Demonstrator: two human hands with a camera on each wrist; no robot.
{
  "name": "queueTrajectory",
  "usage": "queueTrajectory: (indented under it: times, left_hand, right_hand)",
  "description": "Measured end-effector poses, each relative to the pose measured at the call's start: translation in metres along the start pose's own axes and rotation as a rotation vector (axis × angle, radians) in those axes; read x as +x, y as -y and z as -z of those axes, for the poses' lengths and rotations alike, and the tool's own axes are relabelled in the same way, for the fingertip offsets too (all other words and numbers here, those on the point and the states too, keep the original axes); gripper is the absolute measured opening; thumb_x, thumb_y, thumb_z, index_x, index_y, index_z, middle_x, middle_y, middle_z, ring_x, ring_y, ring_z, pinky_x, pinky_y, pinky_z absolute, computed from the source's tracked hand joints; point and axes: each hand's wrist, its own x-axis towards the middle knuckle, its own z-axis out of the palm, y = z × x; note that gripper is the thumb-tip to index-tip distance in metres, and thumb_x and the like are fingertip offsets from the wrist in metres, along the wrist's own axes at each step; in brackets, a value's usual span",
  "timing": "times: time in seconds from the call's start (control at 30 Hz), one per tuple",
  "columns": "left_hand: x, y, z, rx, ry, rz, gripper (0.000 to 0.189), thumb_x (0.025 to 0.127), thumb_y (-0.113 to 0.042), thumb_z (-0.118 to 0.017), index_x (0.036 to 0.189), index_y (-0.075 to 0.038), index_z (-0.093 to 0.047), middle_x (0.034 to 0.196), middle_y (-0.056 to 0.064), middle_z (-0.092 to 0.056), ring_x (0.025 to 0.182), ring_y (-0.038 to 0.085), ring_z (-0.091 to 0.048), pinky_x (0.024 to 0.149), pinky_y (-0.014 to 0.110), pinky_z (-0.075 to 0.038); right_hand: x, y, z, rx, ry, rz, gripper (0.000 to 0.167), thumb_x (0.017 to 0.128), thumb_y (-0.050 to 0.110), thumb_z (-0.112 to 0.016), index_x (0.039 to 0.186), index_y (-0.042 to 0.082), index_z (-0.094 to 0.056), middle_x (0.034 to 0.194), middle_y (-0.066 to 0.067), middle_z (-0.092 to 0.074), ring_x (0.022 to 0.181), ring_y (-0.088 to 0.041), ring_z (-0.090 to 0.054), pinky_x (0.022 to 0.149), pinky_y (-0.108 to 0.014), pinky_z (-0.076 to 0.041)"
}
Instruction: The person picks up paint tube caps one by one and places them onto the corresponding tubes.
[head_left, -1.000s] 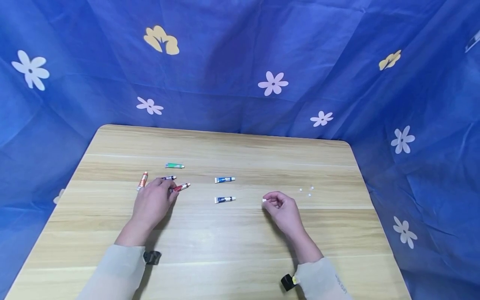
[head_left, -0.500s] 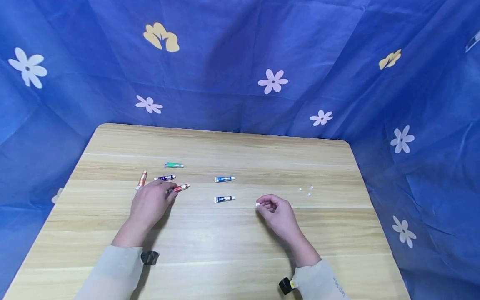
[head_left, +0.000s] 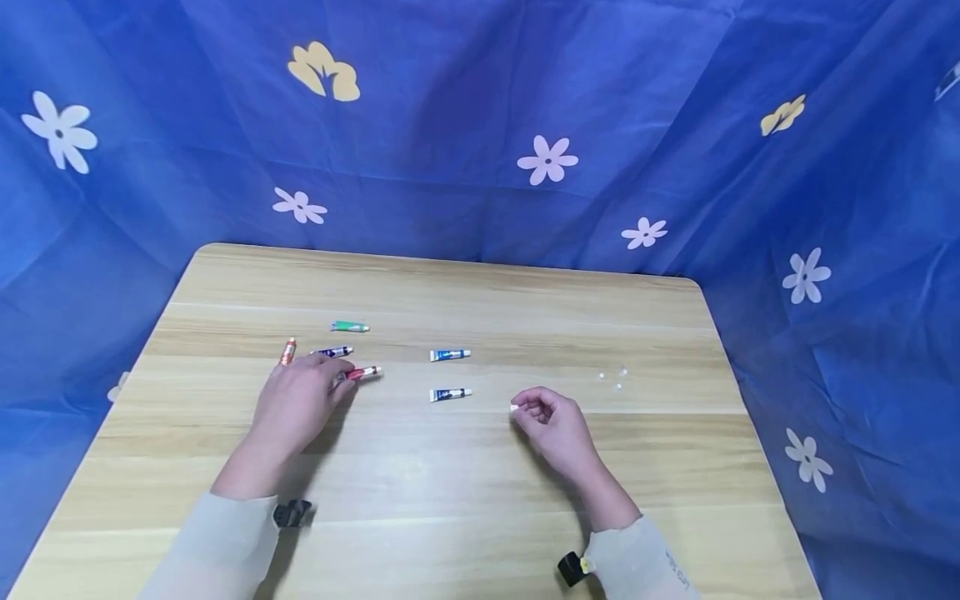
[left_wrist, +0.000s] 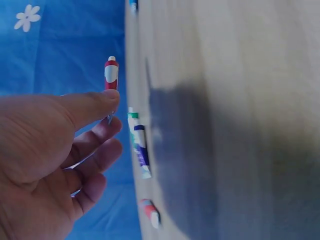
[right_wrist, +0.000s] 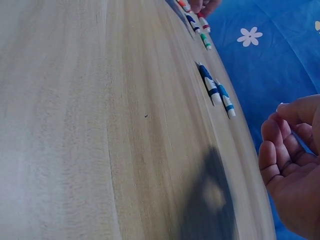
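Pinching: left hand point(head_left: 296, 402), a red tube point(head_left: 365, 372), with a purple tube point(head_left: 339, 352) just beyond the grip; right hand point(head_left: 557, 427), a white piece point(head_left: 514, 407).

Pale glare touches the table point(head_left: 408, 471); wrist views show broad shadows.

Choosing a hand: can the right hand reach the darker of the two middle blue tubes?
Probably yes: nothing shows between the right hand and the darker blue tube to its left, though the hand pinches a small white piece that may need setting down.
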Motion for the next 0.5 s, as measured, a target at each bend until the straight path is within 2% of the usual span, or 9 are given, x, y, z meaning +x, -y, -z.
queueTrajectory:
  times: [0.23,0.37,0.5]
  left_hand:
    - [0.001,-0.015,0.011,-0.017,-0.04,-0.064,0.018,0.096,-0.017,-0.082,0.111,-0.007,-0.08,0.109,0.018,-0.081,0.103,0.045,-0.075,0.091,0.066,-0.055]
    - [0.0,-0.026,0.015,-0.029,-0.04,-0.077,0.017,0.096,-0.017,-0.082,0.11,-0.008,-0.08,0.107,0.016,-0.081,0.102,0.043,-0.076,0.081,0.056,-0.055]
    - [-0.001,-0.037,0.015,-0.039,-0.013,-0.069,0.016,0.096,-0.018,-0.082,0.11,-0.009,-0.081,0.106,0.011,-0.081,0.1,0.038,-0.076,0.072,0.046,-0.047]
  right_hand:
    - [-0.001,0.003,-0.001,0.018,0.001,-0.012,0.013,0.093,-0.001,-0.078,0.104,0.006,-0.077,0.093,-0.009,-0.075,0.081,-0.012,-0.065,0.072,-0.018,-0.055]
    - [-0.001,0.005,-0.003,0.028,-0.006,-0.014,0.013,0.093,-0.002,-0.078,0.103,0.006,-0.077,0.092,-0.009,-0.074,0.08,-0.011,-0.065,0.072,-0.018,-0.055]
    - [-0.002,0.007,-0.004,0.024,-0.01,0.003,0.012,0.094,-0.002,-0.077,0.104,0.004,-0.076,0.093,-0.012,-0.075,0.08,-0.01,-0.065,0.073,-0.018,-0.055]
